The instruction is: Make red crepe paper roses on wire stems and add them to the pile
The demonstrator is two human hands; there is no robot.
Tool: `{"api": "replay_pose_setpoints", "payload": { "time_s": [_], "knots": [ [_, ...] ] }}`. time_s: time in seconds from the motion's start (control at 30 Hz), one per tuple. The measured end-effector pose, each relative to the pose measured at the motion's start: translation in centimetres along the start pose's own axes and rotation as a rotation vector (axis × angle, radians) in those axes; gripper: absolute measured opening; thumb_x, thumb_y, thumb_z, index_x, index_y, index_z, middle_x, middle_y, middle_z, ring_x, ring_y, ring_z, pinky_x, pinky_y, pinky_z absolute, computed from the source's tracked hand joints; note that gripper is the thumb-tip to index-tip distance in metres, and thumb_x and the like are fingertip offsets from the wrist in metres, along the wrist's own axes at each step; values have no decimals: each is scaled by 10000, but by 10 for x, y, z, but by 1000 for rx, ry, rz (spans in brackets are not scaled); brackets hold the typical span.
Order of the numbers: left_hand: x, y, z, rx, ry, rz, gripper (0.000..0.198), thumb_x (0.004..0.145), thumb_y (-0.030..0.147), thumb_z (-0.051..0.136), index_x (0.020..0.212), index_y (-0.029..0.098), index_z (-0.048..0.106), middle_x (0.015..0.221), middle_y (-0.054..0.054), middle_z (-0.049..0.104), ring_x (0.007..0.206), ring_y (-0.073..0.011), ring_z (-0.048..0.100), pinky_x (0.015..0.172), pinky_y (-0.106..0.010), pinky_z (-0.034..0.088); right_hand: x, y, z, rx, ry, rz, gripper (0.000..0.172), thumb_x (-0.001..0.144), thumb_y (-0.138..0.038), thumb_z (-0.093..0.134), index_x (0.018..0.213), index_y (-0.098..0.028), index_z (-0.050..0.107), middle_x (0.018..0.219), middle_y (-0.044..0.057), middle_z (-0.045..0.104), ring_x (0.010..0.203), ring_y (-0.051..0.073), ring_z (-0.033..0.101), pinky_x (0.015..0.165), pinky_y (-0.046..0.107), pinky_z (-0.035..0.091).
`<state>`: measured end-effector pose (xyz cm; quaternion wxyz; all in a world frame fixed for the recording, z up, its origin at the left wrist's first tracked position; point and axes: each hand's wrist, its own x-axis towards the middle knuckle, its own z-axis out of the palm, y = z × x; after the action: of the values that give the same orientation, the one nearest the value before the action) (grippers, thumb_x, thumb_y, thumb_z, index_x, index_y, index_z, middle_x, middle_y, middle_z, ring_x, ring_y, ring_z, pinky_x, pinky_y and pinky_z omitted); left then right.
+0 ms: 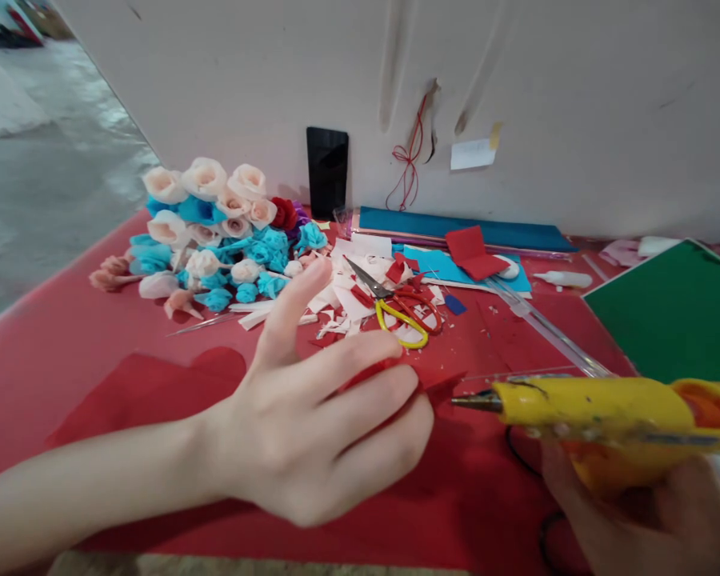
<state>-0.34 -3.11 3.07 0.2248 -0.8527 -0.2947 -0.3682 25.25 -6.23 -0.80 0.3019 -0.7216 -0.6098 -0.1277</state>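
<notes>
My left hand (324, 416) hovers over the red table, fingers curled round a small red paper piece (438, 382) that pokes out past the fingertips; the thumb sticks up. My right hand (648, 520) at the lower right grips a yellow hot glue gun (606, 416). Its metal nozzle (471, 400) points left and sits just beside the red paper piece. A larger sheet of red paper (150, 392) lies flat under my left wrist.
A heap of pink, white and blue paper roses (216, 232) lies at the back left. Scissors (396, 308) rest among paper scraps. Blue sheets (456, 228), a green sheet (672, 312), a clear ruler (546, 328) and a black phone (327, 172) against the wall are behind.
</notes>
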Motion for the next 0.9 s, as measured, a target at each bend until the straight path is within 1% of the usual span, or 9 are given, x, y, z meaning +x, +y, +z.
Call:
{"api": "replay_pose_setpoints", "payload": {
  "time_s": [0.13, 0.3, 0.37, 0.5, 0.63, 0.73, 0.77, 0.87, 0.9],
  "knots": [
    [-1, 0, 2, 1, 13, 28, 229, 848, 162, 467, 719, 218, 647, 766, 80, 659, 855, -102, 631, 1150, -455, 103, -3, 0, 4, 18, 36, -105, 407, 723, -535, 568, 602, -214, 348, 473, -37, 399, 374, 105, 416, 353, 223, 336],
    [-3, 1, 3, -16, 27, 22, 200, 834, 172, 497, 716, 212, 654, 759, 68, 662, 861, -119, 629, 1150, -458, 111, 0, 6, 6, 23, 121, -140, 467, 631, -451, 696, 558, -210, 302, 445, -55, 388, 355, 85, 406, 334, 200, 337],
    [-3, 1, 3, -17, 21, 17, 197, 831, 171, 501, 718, 220, 653, 760, 69, 666, 861, -122, 629, 1149, -466, 116, 1, 7, 5, 3, 112, -167, 455, 640, -447, 685, 560, -211, 304, 439, -56, 390, 348, 86, 411, 334, 199, 350],
    [0, 1, 3, -30, 29, -2, 229, 839, 166, 490, 690, 233, 650, 714, 82, 661, 814, -112, 635, 1142, -492, 133, 0, 4, 4, -19, 58, -201, 368, 733, -477, 566, 590, -210, 357, 461, -40, 408, 353, 96, 425, 325, 199, 339],
    [4, 1, 2, -44, 30, 8, 223, 831, 152, 510, 676, 221, 655, 684, 80, 665, 798, -110, 645, 1140, -472, 151, 2, 1, 5, -1, 116, -174, 424, 708, -511, 597, 571, -212, 329, 455, -41, 402, 348, 95, 421, 321, 199, 332],
    [4, 1, 3, -46, 45, -2, 224, 820, 131, 515, 669, 214, 657, 676, 73, 672, 796, -115, 649, 1136, -472, 157, 1, 5, 5, -22, 51, -139, 427, 709, -508, 614, 592, -216, 326, 478, -36, 422, 382, 108, 452, 356, 211, 369],
    [4, 2, 4, -48, 50, -5, 226, 818, 126, 514, 664, 212, 656, 672, 70, 673, 798, -118, 649, 1133, -479, 160, 1, 7, 4, -26, 34, -156, 418, 712, -504, 613, 599, -216, 332, 483, -35, 427, 387, 109, 458, 359, 212, 376],
    [2, 3, 5, -59, 66, -16, 234, 823, 134, 506, 656, 205, 654, 670, 63, 673, 805, -124, 647, 1131, -501, 149, 1, 10, 4, -41, 85, -264, 411, 722, -518, 588, 597, -218, 337, 461, -41, 413, 353, 98, 442, 320, 193, 357],
    [1, 3, 5, -62, 61, -14, 231, 824, 139, 507, 660, 205, 654, 674, 63, 674, 806, -123, 646, 1132, -500, 147, 1, 9, 4, -53, 105, -274, 418, 730, -528, 572, 590, -220, 326, 450, -44, 403, 342, 95, 435, 310, 189, 351]
  ]
}}
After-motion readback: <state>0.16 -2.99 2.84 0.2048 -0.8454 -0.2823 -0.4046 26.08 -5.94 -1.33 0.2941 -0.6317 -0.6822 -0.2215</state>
